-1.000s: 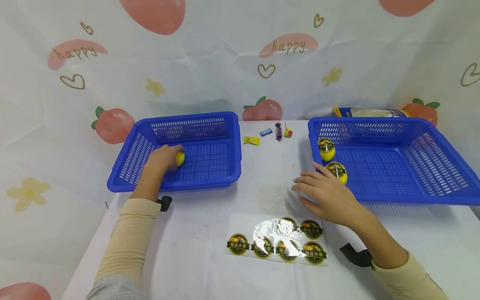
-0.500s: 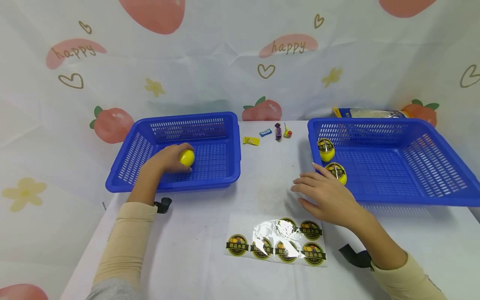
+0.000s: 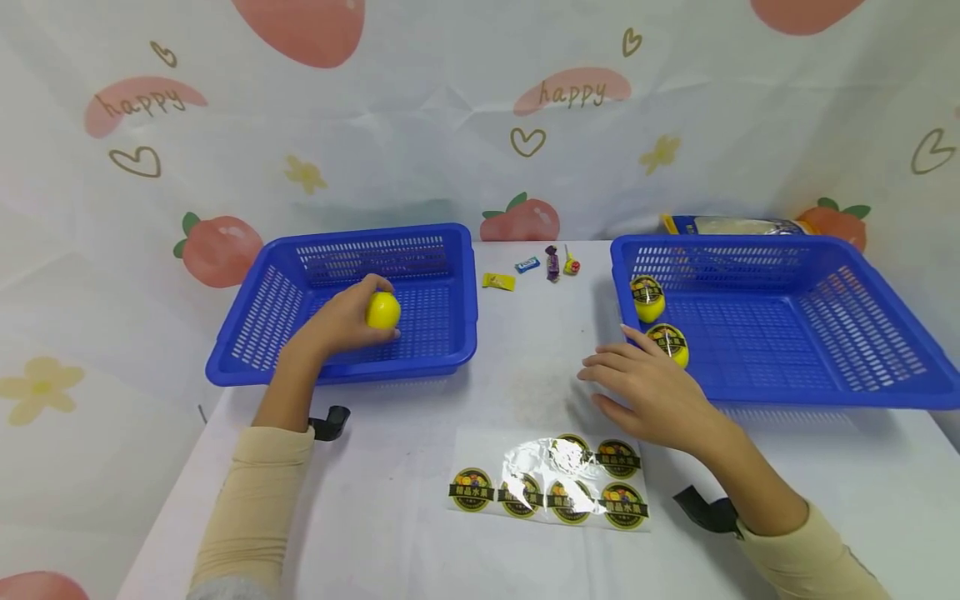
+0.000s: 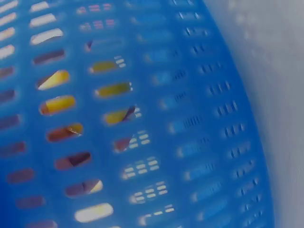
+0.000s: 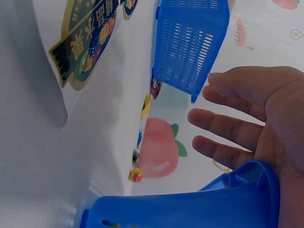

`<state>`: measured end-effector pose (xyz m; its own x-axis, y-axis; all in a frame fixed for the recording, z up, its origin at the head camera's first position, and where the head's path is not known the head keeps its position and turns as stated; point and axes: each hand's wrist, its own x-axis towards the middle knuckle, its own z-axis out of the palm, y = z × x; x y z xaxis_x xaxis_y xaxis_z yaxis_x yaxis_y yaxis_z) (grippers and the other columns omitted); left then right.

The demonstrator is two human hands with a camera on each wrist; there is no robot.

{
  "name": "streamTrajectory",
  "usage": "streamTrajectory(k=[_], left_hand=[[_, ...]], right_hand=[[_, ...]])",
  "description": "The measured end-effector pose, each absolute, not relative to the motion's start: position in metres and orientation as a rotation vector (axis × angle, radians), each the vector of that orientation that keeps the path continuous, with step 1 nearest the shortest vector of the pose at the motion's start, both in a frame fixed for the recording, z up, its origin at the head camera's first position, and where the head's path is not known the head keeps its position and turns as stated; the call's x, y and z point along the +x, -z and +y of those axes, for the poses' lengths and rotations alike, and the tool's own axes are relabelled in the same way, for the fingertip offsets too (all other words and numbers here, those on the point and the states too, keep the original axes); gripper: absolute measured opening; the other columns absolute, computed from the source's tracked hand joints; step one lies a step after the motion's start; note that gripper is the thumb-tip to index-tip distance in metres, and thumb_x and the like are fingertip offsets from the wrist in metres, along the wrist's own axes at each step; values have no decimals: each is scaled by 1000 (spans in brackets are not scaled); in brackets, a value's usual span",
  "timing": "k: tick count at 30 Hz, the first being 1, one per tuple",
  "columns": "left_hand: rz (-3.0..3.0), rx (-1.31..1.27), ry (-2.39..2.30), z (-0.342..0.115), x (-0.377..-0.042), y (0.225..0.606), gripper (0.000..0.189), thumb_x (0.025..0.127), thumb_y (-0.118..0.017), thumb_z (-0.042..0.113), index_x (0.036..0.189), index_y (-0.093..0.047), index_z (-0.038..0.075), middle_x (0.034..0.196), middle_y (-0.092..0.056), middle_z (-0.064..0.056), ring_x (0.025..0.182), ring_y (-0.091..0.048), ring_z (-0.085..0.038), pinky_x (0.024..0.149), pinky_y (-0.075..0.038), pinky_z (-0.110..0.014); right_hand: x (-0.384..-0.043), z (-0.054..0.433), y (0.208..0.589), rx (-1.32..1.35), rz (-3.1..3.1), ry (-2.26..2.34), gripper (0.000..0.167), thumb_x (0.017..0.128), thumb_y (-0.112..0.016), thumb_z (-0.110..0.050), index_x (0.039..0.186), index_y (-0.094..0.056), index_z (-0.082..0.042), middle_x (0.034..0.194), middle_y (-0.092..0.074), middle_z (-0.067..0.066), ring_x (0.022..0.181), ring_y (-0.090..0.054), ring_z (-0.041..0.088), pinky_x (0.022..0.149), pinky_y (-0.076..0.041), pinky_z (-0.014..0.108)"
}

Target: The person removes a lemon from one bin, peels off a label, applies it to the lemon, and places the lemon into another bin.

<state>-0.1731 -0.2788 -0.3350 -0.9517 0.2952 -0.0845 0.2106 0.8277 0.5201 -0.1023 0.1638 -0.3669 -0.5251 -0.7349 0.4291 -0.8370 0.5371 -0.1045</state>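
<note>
Right of the left blue basket point(image 3: 420, 367), my right hand point(image 3: 652, 387) spreads loosely, holding nothing; over that basket's floor, my left hand point(image 3: 347, 318) grips a yellow fruit point(image 3: 384, 311), whose glossy skin could slip if I hold too lightly.

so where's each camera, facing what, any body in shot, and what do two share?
Head: worn on the head, facing forward and down at left basket, right basket and sticker sheet; left hand holding a yellow ball, right hand and both sleeves show.
Left wrist: on that wrist, facing slotted blue plastic up close; hand not clearly visible.
Right wrist: on that wrist, image sideways, facing across the table; right hand shows at the right edge.
Head and right wrist share: right hand, both baskets, sticker sheet.
</note>
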Motion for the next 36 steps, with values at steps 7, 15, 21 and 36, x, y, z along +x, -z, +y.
streamTrajectory(k=[7,15,21,36], left_hand=[[2870,504,-958,-267,-164,332,64,84,-79,17,137,-44,8,129,-50,-17,104,-53,-34,84,-54,-50],[2908,570,-1179,-246,-154,332,66,84,-82,18,140,-47,13,137,-48,-13,114,-51,-31,92,-52,-52],[2867,609,-1397,-228,-146,330,66,83,-83,16,140,-49,14,138,-50,-10,116,-53,-30,96,-50,-51],[2660,964,-1519,-163,-123,330,62,79,-87,17,132,-54,13,132,-57,-1,112,-57,-18,97,-50,-36]], right_hand=[[-102,164,366,1300,-2445,-426,28,80,-78,-14,106,-73,-7,106,-72,8,108,-63,31,110,-29,59],[-103,164,366,1297,-2445,-419,27,80,-79,-14,105,-73,-7,105,-72,7,107,-63,30,111,-29,59],[-103,164,367,1292,-2452,-417,26,80,-79,-14,105,-73,-8,106,-72,7,107,-63,30,111,-29,59],[-103,164,367,1300,-2443,-411,27,80,-79,-15,105,-73,-7,105,-72,6,105,-63,29,111,-29,59]])
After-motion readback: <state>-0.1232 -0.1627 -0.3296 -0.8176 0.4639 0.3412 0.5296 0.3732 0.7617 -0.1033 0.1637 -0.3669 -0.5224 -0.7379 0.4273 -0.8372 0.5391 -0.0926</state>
